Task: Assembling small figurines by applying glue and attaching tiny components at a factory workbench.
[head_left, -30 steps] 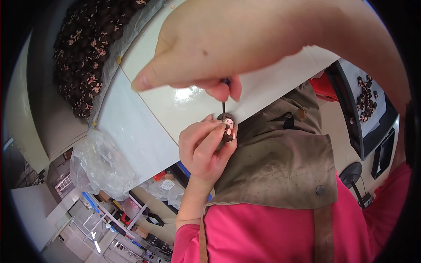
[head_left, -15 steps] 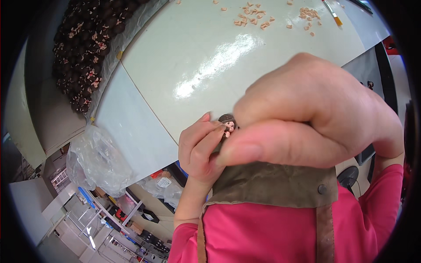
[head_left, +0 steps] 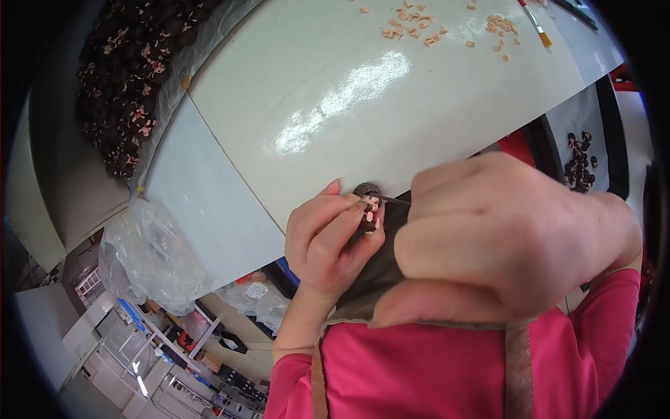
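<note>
Between the fingertips of my left hand [head_left: 324, 237] is a small figurine [head_left: 370, 209] with dark brown hair or a hat, a pale pink face and a brown body. My right hand [head_left: 481, 237], closed and large in the picture, is just to the right of it. From that fist a thin, dark, blade-like tool [head_left: 394, 200] reaches the figurine's head; its handle is hidden inside the fingers. Both hands are over my brown apron [head_left: 370, 286], at the near edge of the pale table [head_left: 279, 188].
Small peach-coloured pieces [head_left: 412, 24] lie scattered at the far side, near a paintbrush [head_left: 537, 26]. A big heap of dark brown figurines [head_left: 132, 77] fills the upper left, beside a clear plastic bag [head_left: 150, 255]. More dark figurines [head_left: 579, 164] rest in a tray at right.
My right hand has moved back and down from the figurine, uncovering the thin tool and the tray of figurines at right. The left hand keeps its hold.
</note>
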Available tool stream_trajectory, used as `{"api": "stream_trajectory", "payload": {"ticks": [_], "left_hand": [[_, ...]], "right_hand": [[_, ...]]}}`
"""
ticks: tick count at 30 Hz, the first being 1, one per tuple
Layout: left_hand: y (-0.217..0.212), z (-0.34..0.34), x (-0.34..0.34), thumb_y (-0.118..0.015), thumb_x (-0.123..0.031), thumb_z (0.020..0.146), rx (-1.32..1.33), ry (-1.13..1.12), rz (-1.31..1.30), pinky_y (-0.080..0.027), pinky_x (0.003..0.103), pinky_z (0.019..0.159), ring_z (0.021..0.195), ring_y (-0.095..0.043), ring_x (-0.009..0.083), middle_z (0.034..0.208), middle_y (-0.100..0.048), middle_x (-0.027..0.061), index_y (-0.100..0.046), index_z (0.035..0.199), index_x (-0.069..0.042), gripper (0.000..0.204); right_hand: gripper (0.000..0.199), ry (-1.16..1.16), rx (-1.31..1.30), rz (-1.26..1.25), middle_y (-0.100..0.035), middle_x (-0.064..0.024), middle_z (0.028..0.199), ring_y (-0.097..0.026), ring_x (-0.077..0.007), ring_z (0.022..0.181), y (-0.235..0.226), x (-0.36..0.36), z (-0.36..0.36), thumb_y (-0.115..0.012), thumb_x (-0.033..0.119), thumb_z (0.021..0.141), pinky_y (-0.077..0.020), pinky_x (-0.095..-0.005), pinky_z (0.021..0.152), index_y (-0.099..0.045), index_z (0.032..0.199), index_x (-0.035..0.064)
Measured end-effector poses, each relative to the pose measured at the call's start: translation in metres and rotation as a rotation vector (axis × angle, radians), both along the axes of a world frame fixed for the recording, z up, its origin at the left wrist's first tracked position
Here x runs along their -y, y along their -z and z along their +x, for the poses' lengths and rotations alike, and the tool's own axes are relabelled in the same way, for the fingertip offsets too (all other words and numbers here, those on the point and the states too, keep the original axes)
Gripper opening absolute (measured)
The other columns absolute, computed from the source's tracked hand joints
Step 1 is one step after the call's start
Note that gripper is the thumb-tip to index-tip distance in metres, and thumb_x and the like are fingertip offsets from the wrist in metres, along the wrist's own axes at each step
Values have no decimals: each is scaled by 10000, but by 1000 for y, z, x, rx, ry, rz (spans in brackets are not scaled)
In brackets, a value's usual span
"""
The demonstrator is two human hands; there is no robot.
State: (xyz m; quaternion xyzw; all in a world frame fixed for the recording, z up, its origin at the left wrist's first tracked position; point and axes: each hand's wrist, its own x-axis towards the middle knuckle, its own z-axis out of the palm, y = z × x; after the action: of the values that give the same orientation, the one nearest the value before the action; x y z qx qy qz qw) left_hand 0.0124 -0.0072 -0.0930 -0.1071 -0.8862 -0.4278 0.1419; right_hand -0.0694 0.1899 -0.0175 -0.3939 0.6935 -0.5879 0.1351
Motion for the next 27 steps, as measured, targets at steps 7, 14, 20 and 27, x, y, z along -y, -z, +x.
{"api": "stream_trajectory", "payload": {"ticks": [7,14,20,27], "left_hand": [[-2,-3,15,-789,-18,668,-49,77,132,-571,382,827,838,-634,213,945,-640,69,-643,991,-72,358],[27,-9,34,-733,-7,709,-255,13,132,-585,359,787,781,-637,201,859,-624,60,-683,885,-44,186],[26,-13,34,-685,-23,743,-339,-9,136,-601,318,728,757,-618,183,846,-620,53,-667,844,-59,109],[26,-10,43,-682,-18,753,-405,50,55,-597,321,724,781,-631,187,833,-634,58,-657,833,-58,93]], "right_hand": [[415,3,-190,137,-352,-38,564,-406,-191,455,-16,29,2,-789,246,730,-354,-304,409,-440,592,70],[458,-60,-171,235,-324,-14,557,-390,-165,439,-3,78,6,-799,303,711,-343,-298,408,-420,581,81],[381,-344,-10,413,-404,-13,588,-429,-156,452,-36,99,-22,-811,297,698,-378,-293,426,-528,633,50],[264,-123,-349,456,-562,-77,694,-552,-176,547,-26,100,-30,-754,223,783,-420,-292,454,-618,755,-1]]}}
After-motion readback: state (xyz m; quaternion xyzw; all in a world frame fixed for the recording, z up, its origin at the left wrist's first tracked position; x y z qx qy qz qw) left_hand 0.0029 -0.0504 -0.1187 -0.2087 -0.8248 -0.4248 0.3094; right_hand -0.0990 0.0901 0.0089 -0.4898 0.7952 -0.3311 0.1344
